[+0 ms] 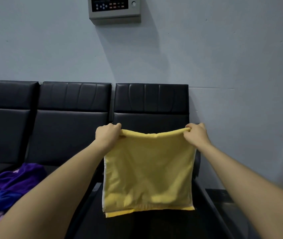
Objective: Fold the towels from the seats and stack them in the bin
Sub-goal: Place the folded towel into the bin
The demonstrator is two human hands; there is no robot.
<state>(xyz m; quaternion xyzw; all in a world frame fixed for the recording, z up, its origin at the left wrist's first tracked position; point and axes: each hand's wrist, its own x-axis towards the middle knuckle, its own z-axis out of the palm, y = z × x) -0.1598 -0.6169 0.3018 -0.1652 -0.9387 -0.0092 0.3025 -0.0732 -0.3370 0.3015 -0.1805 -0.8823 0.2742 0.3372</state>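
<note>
Fingers of your left hand (108, 133) and right hand (196, 133) pinch the yellow towel (148, 171) at its top corners; keep edges level before folding again.

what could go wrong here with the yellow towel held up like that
The yellow towel hangs doubled from pinches at its top corners by the left hand and right hand. Its bottom edges already sit uneven, so the next fold may come out crooked. If either pinch slips, the fold could fall open onto the seat.
</note>
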